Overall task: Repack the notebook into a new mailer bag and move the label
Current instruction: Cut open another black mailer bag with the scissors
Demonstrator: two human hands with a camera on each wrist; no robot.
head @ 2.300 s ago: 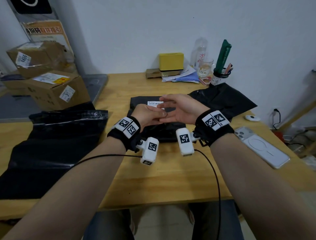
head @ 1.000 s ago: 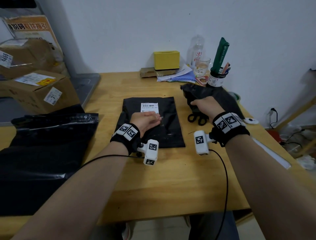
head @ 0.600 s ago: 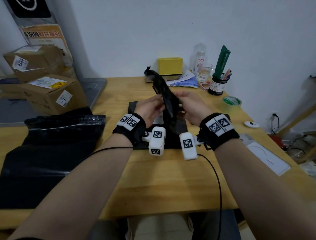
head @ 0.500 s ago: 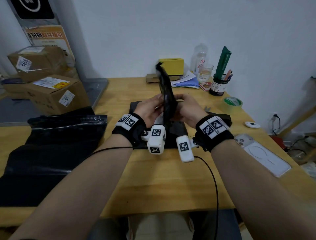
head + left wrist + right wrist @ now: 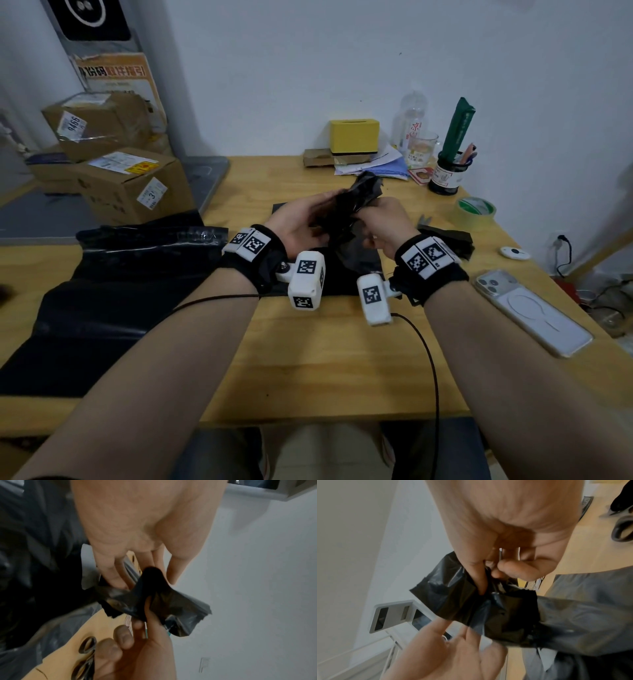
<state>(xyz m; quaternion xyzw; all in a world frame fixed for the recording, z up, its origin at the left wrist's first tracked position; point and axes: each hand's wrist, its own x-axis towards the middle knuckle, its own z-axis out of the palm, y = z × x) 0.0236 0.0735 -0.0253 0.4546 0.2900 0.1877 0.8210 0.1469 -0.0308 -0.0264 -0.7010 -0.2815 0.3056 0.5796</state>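
Observation:
Both hands hold a crumpled black mailer bag in the air over the middle of the table. My left hand grips its left side; in the left wrist view the fingers pinch the plastic. My right hand pinches the other side between thumb and fingers, bunching the bag. Under the hands a flat black packed mailer lies on the table. Its label is hidden in the head view.
Large black bags cover the table's left side, with cardboard boxes behind. Scissors, a green tape roll, a folded black bag and a phone lie to the right. A yellow box and pen cup stand at the back.
A second ago my right hand reached right for the black bag and brought it to centre. It stood upright between both hands; now it is crumpled and tipped away.

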